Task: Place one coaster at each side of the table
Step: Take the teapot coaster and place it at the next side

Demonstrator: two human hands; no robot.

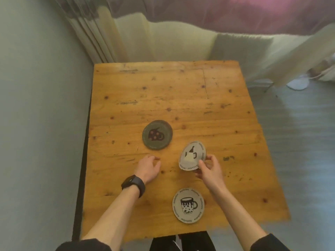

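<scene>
A wooden table carries three round coasters. A dark green coaster with a dark red figure lies flat left of centre. My right hand grips a pale coaster by its lower right edge and holds it tilted above the table. A second pale coaster with a mug drawing lies flat near the front edge. My left hand, with a black watch on the wrist, rests on the wood just below the green coaster, fingers loosely curled and holding nothing.
A grey wall runs along the table's left side. Curtains and a pale cushioned bench stand behind the far edge. To the right is grey floor with a white object on it.
</scene>
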